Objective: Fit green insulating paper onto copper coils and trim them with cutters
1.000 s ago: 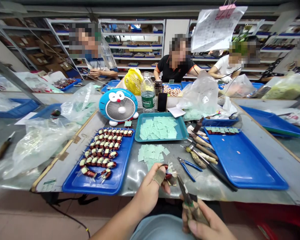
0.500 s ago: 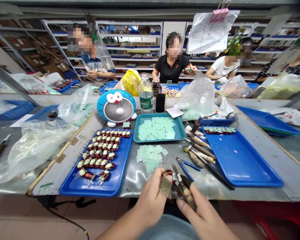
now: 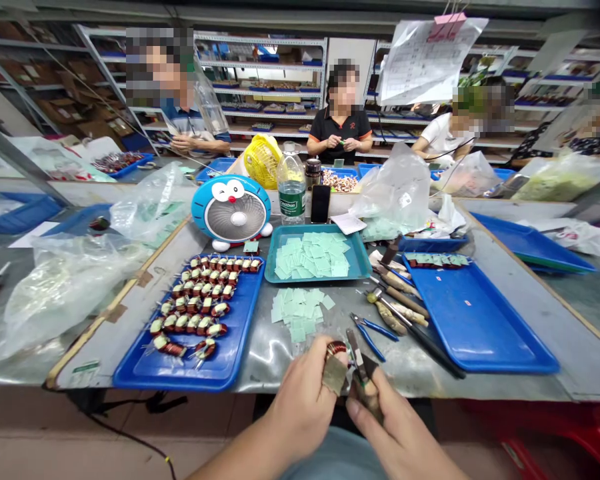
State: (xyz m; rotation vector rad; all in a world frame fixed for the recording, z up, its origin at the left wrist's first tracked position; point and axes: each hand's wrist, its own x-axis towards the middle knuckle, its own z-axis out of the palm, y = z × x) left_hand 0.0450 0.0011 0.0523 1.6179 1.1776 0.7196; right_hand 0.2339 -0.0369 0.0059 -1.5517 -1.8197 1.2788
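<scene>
Near the table's front edge, my left hand (image 3: pixel 307 393) is closed around a copper-wound coil (image 3: pixel 337 348), and a grey-brown wrap covers one of its fingers (image 3: pixel 335 375). Beside it, my right hand (image 3: pixel 387 413) grips a knife-like tool (image 3: pixel 356 353) by its handle, the blade pointing up and away next to the coil. Where blade and coil meet is too small to tell. Loose green square sheets (image 3: pixel 300 313) lie just beyond my hands, and more fill a teal tray (image 3: pixel 269 267). Rows of similar coils (image 3: pixel 200 325) sit in a blue tray (image 3: pixel 130 378) at the left.
Blue-handled pliers (image 3: pixel 375 333), a hammer (image 3: pixel 420 337) and other hand tools lie right of the sheets. A second blue tray (image 3: pixel 495 333) stands farther right. A blue fan (image 3: pixel 233 210) and a bottle (image 3: pixel 291 187) stand behind. Several people sit across the bench.
My right hand and the tool have shifted slightly left, closer to my left hand. Across the bench, the person in black has brought both hands together. The view has moved a little.
</scene>
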